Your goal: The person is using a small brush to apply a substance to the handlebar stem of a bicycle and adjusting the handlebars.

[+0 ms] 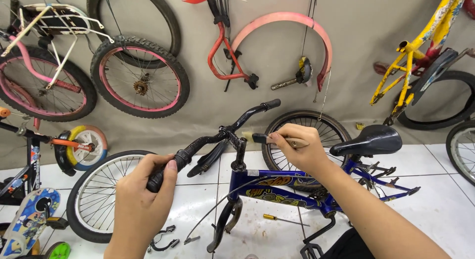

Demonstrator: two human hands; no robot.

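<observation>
Gripping one handlebar [217,135], one brush [277,139]

One view only, from a camera worn on the person's head. It looks forward and down over both forearms, close to the left hand [143,189] and right hand [297,147] and the blue bike [282,189] just beyond them. Farther off, it faces a grey wall [356,36] hung with wheels and frames. The white tiled floor [440,199] fills the lower frame.
</observation>
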